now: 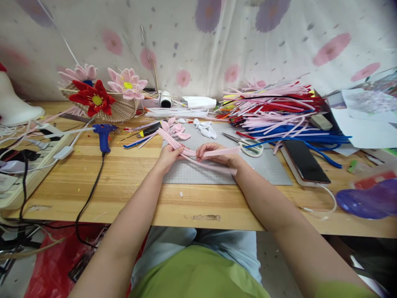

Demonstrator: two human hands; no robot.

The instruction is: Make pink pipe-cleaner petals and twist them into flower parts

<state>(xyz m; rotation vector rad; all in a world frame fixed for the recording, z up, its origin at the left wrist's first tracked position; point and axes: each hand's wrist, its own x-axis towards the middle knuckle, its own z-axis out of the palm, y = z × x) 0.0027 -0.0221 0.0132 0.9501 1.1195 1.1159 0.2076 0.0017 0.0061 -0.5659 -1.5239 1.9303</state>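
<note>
Several long pink pipe cleaners stretch between my hands above the grey cutting mat. My left hand is closed around them near their left end. My right hand pinches the bundle farther along, and loose ends trail past its wrist, a little blurred. Just beyond the hands lie pink petal shapes and white petal shapes, both bent from pipe cleaners. Scissors with pale handles rest on the mat to the right of my right hand.
A blue glue gun with a black cord stands at left, near a power strip. Finished flowers sit behind it. Piled pipe cleaners fill the back right, beside a phone and a purple object.
</note>
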